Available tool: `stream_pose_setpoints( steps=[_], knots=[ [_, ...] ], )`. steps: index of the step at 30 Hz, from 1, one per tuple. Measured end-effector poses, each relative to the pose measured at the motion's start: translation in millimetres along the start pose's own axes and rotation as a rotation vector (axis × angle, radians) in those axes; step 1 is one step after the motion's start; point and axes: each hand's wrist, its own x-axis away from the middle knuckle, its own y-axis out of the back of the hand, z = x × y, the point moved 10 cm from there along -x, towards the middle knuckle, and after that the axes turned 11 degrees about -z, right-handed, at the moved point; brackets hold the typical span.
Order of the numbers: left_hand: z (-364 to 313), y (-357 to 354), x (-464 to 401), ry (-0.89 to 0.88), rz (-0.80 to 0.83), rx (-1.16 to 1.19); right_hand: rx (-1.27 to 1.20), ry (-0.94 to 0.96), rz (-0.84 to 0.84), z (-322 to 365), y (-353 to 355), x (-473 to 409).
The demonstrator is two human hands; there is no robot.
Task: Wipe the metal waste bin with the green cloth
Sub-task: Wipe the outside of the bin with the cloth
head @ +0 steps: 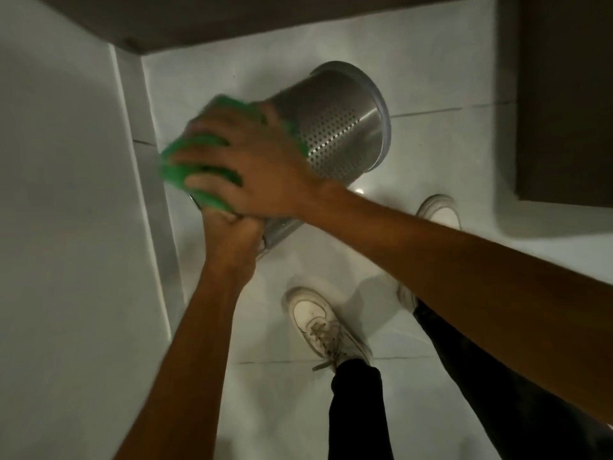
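Nearest the camera, two bare forearms reach forward and down over a pale tiled floor [431,78]. Below them stand the person's legs in dark trousers [358,410], with a white laced shoe [318,323] planted on the tiles and a second white shoe [438,210] further ahead, partly hidden behind the right forearm.

The left hand [232,237] comes up from the lower left and is clenched on the near end of the metal waste bin [335,127], its fingers curled tight around the rim there. The bin is held off the floor, tilted on its side, so its near end points toward the person and its far end points away and to the right.

The right hand [252,164] crosses over from the right and lies spread on the green cloth [195,164], grasping it and pressing it flat against the bin's near end, just above the left hand. The cloth wraps over that end and shows between and around the fingers; its edges are blurred.

Further out, the bin's perforated steel wall catches the light, ending in a smooth, shiny band.

A white wall [59,194] runs along the left, and dark furniture [564,94] stands at the top and right.
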Motion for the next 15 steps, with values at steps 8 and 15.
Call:
stream_pose_setpoints(
  steps=[8,15],
  knots=[
    [29.6,32.0,6.7,0.092,0.048,-0.073,0.372,-0.634,-0.063,-149.3,66.4,113.9],
    [-7.3,7.4,-4.7,0.028,-0.112,0.067,0.164,-0.106,-0.027,-41.2,15.5,25.9]
  ],
)
